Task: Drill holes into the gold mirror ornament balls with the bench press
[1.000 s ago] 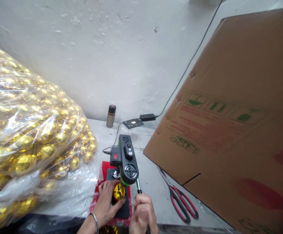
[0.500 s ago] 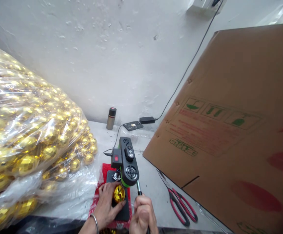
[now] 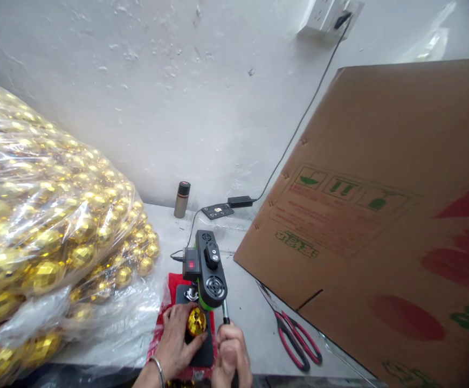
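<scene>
My left hand [image 3: 177,334], with a bangle on its wrist, grips a gold faceted ball [image 3: 196,322] between thumb and fingers. It holds the ball on the black base [image 3: 202,353] of a small bench drill press [image 3: 211,269], just under the machine's head. Whether the drill bit touches the ball is hidden by the head. My right hand [image 3: 231,350] is closed around the lever handle [image 3: 225,315] at the machine's right side. Beneath the base lies a red cloth [image 3: 173,279].
A clear plastic bag [image 3: 76,215] of gold balls fills the left. Scissors [image 3: 299,339] lie right of the machine, beside a large cardboard box [image 3: 339,215]. Behind are a spray can [image 3: 182,200], a black card [image 3: 217,210] and a power adapter [image 3: 240,201], its cord running to a wall socket.
The camera view has shifted, so most of the scene sits slightly further left and lower. Both hands keep their grips, the left on the ball and the right on the lever.
</scene>
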### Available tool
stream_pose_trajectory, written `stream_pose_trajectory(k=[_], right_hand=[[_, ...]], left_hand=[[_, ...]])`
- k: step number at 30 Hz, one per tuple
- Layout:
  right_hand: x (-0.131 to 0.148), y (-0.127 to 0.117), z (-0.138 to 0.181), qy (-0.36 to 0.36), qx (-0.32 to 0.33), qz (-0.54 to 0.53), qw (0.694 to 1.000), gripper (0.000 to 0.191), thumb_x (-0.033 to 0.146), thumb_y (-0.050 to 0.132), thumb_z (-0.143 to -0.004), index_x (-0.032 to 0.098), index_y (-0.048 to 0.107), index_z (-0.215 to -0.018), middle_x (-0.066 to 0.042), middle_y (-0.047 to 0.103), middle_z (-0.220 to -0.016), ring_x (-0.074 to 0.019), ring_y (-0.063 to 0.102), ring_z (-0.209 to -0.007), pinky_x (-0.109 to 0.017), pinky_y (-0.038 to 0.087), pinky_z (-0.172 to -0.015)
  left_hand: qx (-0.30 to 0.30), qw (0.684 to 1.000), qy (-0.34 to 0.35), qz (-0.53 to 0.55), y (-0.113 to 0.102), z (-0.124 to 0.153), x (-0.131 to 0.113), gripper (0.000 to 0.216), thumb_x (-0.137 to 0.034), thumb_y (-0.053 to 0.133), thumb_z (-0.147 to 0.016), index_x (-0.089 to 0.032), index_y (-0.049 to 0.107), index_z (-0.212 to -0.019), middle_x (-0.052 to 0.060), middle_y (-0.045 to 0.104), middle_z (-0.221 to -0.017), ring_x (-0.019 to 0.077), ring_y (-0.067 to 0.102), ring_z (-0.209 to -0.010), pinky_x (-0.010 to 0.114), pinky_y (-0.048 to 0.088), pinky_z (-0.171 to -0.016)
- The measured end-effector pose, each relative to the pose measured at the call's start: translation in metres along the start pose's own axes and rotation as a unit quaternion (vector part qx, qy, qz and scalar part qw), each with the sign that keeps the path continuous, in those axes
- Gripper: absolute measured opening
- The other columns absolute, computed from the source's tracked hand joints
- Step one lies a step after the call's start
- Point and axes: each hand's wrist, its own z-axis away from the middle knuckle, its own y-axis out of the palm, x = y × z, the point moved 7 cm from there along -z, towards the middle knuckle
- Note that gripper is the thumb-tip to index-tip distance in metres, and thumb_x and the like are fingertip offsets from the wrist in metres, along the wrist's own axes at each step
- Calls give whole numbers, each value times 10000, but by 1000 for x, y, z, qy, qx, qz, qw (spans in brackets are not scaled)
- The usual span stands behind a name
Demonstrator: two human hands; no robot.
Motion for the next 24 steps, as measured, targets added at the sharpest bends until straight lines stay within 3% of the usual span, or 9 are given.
stream_pose_trajectory(k=[4, 7, 12, 16, 19, 21, 24], right_hand=[[-6, 2, 12, -17, -4, -9, 1000, 370, 212, 342, -1053, 219, 431, -693, 41, 511, -694, -102, 499, -611, -303, 484, -813], [-2, 1, 8, -44, 27, -20, 998, 377, 275, 396, -1049, 215, 498, -691, 40, 562, -699, -99, 547, -624, -288, 492, -802], [13, -4, -35, 25, 70, -29, 997, 333, 140, 399, -1022, 204, 492, -709, 27, 514, -694, -85, 502, -575, -224, 388, -540], [26, 0, -62, 60, 63, -64, 994, 327, 149, 445, -1019, 197, 534, -708, 48, 457, -618, -81, 477, -535, -227, 364, -524], [28, 2, -59, 56, 34, -60, 996, 340, 146, 461, -1013, 202, 499, -680, 47, 462, -616, -78, 465, -532, -237, 360, -538], [26, 2, -51, 67, 11, -53, 996, 358, 158, 482, -1007, 205, 476, -652, 37, 471, -619, -86, 468, -543, -250, 353, -545], [25, 1, -42, 91, -23, -54, 994, 393, 205, 525, -995, 211, 477, -606, 23, 468, -605, -112, 471, -556, -281, 337, -552]], left_hand=[[-10, 1000, 12, -9, 0, 1, 1, 447, -391, 669, -861, -249, 611, -1280, 98, 707, -1172, 331, 624, -1134, 559, 425, -1022], [-12, 1000, 13, -12, -1, -1, 0, 451, -414, 671, -862, -234, 619, -1272, 105, 711, -1163, 337, 633, -1134, 570, 432, -1023], [-24, 999, 15, -26, -5, 1, 1, 477, -391, 694, -851, -224, 623, -1292, 128, 716, -1216, 354, 638, -1176, 582, 454, -1036], [-33, 994, 76, -74, 5, 35, 14, 507, -373, 687, -867, -226, 604, -1345, 165, 698, -1319, 373, 633, -1237, 580, 470, -1050], [-37, 985, 110, -126, 11, 71, 30, 436, -358, 677, -881, -304, 635, -1311, 134, 683, -1387, 364, 642, -1258, 547, 495, -1039], [-76, 981, 93, -152, -6, 82, 41, 427, -346, 622, -920, -324, 609, -1346, 121, 650, -1443, 348, 623, -1294, 531, 493, -1054], [-145, 973, 31, -178, -68, 61, 53, 461, -329, 504, -967, -263, 552, -1421, 143, 649, -1433, 336, 595, -1319, 543, 461, -1098]])
